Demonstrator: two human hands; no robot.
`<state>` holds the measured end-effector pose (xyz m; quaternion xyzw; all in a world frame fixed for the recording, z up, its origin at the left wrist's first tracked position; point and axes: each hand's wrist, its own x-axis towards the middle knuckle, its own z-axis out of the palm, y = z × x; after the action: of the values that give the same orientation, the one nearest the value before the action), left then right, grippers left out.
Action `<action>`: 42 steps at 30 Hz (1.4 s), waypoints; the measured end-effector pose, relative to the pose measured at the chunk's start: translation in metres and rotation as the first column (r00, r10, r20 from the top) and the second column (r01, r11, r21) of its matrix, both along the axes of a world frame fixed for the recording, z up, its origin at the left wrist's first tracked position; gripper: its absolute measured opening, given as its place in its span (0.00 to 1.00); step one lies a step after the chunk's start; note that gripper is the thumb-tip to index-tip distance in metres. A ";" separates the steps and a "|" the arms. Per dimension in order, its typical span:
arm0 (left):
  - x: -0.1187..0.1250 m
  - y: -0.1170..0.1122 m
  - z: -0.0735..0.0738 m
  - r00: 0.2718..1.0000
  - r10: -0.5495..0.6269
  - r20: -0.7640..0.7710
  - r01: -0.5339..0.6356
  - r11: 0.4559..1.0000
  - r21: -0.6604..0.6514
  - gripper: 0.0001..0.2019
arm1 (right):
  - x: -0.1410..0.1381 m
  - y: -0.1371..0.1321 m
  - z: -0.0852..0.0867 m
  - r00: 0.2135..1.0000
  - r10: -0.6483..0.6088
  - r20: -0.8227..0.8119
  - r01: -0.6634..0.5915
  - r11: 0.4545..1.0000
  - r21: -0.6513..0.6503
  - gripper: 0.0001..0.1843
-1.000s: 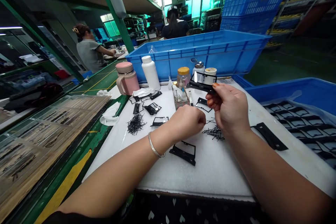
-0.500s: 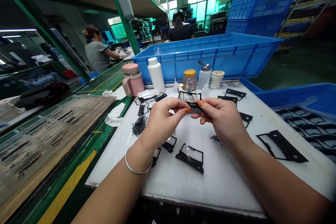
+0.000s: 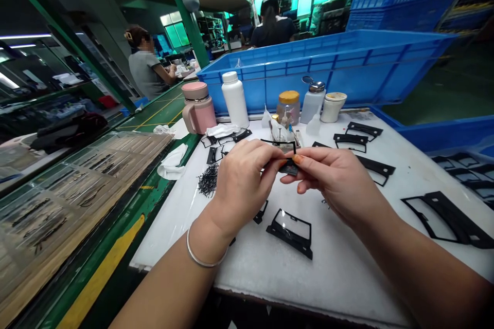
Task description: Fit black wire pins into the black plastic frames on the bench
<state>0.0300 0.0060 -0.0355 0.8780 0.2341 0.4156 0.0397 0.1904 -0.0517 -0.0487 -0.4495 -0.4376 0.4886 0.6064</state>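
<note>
Both hands meet over the white work surface (image 3: 328,272), pinching one black plastic frame (image 3: 288,168) between them. My left hand (image 3: 247,177) closes thumb and fingers on its left side. On its right side, my right hand (image 3: 328,175) grips with thumb and forefinger. The upper bar of the frame shows above the fingertips; much of the rest is hidden. Whether a smaller part is also pinched I cannot make out. Below the hands lies another black frame (image 3: 290,234) with a window. Left of my left hand sits a pile of short black strips (image 3: 208,180).
Several black frames, one large (image 3: 450,221), lie at the right. Behind stand a pink mug (image 3: 199,113), a white bottle (image 3: 235,100), a yellow-lidded jar (image 3: 288,103), a pump bottle (image 3: 312,105) and a blue crate (image 3: 328,79). A compartment tray (image 3: 92,180) is left. Two people sit beyond.
The view has shifted slightly, moving the table items. The held frame has tilted, its window showing less, and my left fingers now cover more of it. Both hands keep their grip.
</note>
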 end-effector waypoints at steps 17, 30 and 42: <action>0.000 -0.004 0.000 0.997 0.071 -0.013 -0.071 0.997 0.036 0.03 | 0.001 -0.003 0.004 1.000 0.016 0.009 -0.016 1.000 -0.007 0.08; 0.000 -0.001 -0.001 0.999 0.035 0.015 -0.037 0.993 0.111 0.02 | 0.000 -0.002 0.004 1.000 0.016 -0.013 -0.017 1.000 -0.014 0.07; -0.001 -0.001 0.001 0.999 0.024 0.037 -0.030 0.986 0.167 0.01 | 0.000 -0.003 0.005 0.999 0.039 0.001 -0.039 0.999 0.008 0.08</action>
<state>0.0285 0.0046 -0.0343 0.8675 0.2096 0.4496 -0.0356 0.1908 -0.0542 -0.0441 -0.4388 -0.4485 0.4982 0.5984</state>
